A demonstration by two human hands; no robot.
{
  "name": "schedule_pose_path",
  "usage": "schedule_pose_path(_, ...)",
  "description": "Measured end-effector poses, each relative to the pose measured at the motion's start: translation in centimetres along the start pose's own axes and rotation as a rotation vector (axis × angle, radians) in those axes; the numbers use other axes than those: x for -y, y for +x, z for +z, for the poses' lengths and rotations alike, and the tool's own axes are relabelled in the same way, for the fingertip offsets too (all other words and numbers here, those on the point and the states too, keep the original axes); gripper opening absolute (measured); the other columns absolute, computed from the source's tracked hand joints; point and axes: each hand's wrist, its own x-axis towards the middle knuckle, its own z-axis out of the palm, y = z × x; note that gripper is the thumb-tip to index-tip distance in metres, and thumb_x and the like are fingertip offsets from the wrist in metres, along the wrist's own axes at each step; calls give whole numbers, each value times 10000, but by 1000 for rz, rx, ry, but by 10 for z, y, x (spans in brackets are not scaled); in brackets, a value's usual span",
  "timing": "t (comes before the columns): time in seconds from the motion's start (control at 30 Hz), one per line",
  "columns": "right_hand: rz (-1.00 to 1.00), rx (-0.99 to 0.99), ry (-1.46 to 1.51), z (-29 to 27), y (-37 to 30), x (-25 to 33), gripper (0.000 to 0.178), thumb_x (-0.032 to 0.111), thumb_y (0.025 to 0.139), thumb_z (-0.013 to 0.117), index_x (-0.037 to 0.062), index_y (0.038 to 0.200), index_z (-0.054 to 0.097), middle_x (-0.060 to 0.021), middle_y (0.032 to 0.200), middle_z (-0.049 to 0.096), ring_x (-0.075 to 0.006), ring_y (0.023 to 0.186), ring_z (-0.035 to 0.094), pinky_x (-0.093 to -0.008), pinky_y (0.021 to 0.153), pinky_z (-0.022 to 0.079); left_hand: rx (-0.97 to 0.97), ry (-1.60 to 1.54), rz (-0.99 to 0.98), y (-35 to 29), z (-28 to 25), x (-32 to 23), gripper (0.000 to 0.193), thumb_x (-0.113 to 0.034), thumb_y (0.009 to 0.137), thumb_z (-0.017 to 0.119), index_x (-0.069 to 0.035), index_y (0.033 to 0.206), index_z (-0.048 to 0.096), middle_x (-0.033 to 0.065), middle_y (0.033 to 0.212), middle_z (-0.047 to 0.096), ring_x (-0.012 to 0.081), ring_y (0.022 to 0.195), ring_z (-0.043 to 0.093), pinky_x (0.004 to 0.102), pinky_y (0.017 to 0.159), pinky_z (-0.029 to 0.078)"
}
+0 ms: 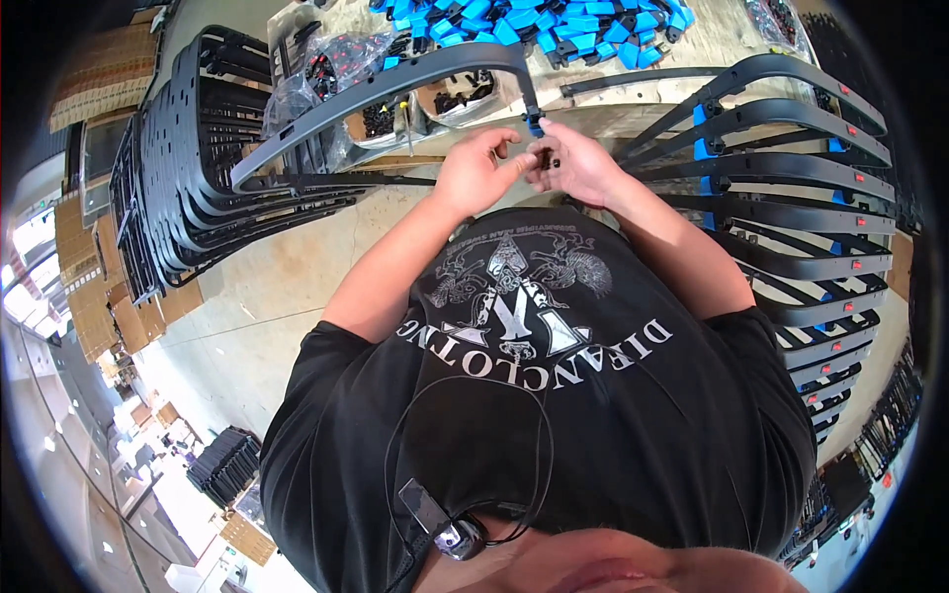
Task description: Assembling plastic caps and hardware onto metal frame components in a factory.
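Observation:
A black, curved tubular frame [395,84] arches in front of me, its right end coming down close to my hands. At that end sit a black fitting and a small blue piece [536,127]. My right hand [583,170] is beside this end with its fingers curled together; small dark bits show at the fingertips, too small to name. My left hand [476,173] is just to the left, thumb and fingers bent but apart, with nothing visible between them. Its thumb tip comes close to the right hand's fingers.
Blue plastic parts [554,25] lie heaped on the worktable [707,59]. Boxes of small black parts [465,94] and clear plastic bags [341,64] sit at its near left. Black frames stand stacked on the left [178,168] and in a row on the right [791,168].

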Motion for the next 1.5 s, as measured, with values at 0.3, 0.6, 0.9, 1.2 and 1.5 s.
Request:
schedule_pose_path(0.3, -79, 234, 267, 155, 35, -26, 607, 515, 1035, 463, -37, 1262, 568, -156, 1161, 652, -283, 1015, 667, -477, 944, 523, -18, 89, 207, -69, -105, 77, 349, -311, 842, 751, -90, 1109, 720, 141, 996, 685, 344, 884, 689, 438, 771, 556)
schedule_pose_path(0.6, -317, 123, -897, 317, 100, -111, 510, 285, 802, 808, -15, 1164, 609, -8, 766, 584, -99, 710, 545, -290, 637, 446, -310, -1285, -189, -151, -197, 206, 100, -119, 980, 564, -24, 1006, 545, 52, 762, 567, 166, 595, 577, 308, 556, 462)
schedule_pose_path(0.9, -310, 134, -1269, 373, 151, -147, 443, 373, 823, 666, -61, 915, 657, -258, 794, 672, -360, 813, 698, -415, 727, 525, -262, -1442, -245, -184, -219, 276, 120, -133, 1011, 582, -16, 1035, 566, 87, 907, 624, 198, 822, 611, 325, 804, 494)
schedule_pose_path(1.2, 62, 64, -336, 369, 218, -164, 303, 283, 884, 588, 66, 1070, 689, 8, 793, 523, -111, 645, 440, -279, 568, 375, -363, -961, -410, -165, -259, 349, 170, -62, 939, 699, 62, 1054, 686, 113, 917, 723, 190, 738, 703, 304, 662, 587)
schedule_pose_path(1.5, -41, -52, -373, 380, 255, -168, 390, 288, 845, 605, 73, 1169, 625, -2, 837, 532, -119, 673, 466, -299, 583, 386, -178, -1087, -413, -136, -271, 367, 166, -156, 1002, 652, 5, 996, 692, 61, 853, 695, 138, 683, 654, 282, 631, 555)
